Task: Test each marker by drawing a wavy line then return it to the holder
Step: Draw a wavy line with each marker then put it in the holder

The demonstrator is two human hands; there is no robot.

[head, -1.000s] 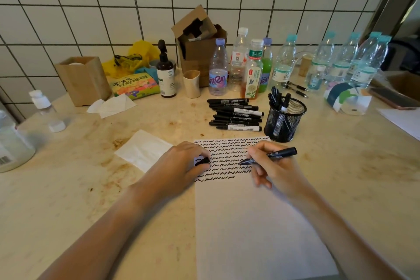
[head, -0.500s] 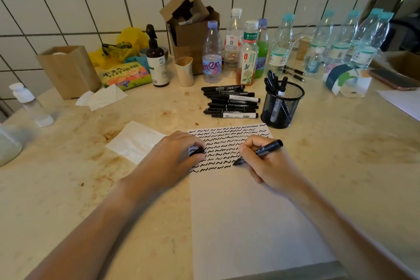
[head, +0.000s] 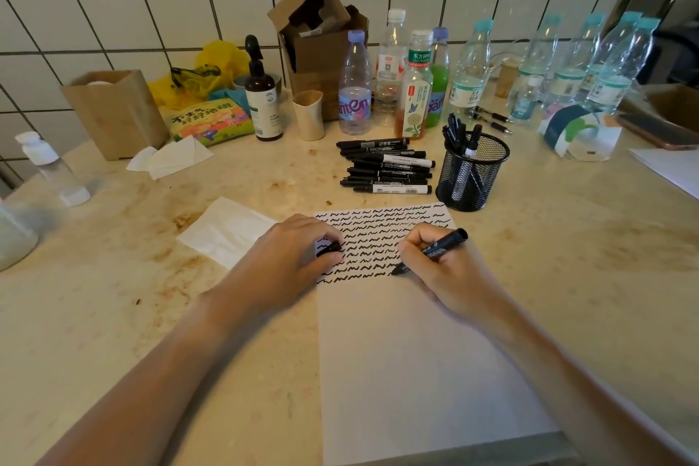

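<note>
The fingers (head: 410, 252) of the right hand (head: 442, 269) are curled tight round a black marker (head: 435, 249), pinching its barrel low down so that the tip meets the sheet of paper (head: 416, 352) at the end of the lowest row of wavy lines (head: 374, 238), while the blunt back end of the barrel sticks up and to the right past the knuckles. The left hand (head: 287, 261) lies on the left edge of the same sheet, its fingers (head: 321, 229) bent over and pinching a small black cap (head: 333, 248) against the thumb, the heel of the hand on the table (head: 113, 314). The wavy lines fill the upper part of the paper in many rows; the lower part is blank. Just left of the paper lies a folded white tissue (head: 223, 231). Beyond the top edge of the sheet a pile of black markers (head: 386, 170) lies flat on the table, side by side, and just right of that pile stands a black mesh holder (head: 474, 178) with several markers upright in it. Farther back, along the tiled wall, stand a row of plastic bottles (head: 469, 64), a dark pump bottle (head: 261, 98), a small cup (head: 309, 113), an open cardboard box (head: 317, 38) and a brown paper bag (head: 113, 110); a phone (head: 654, 129) lies at the far right.
</note>
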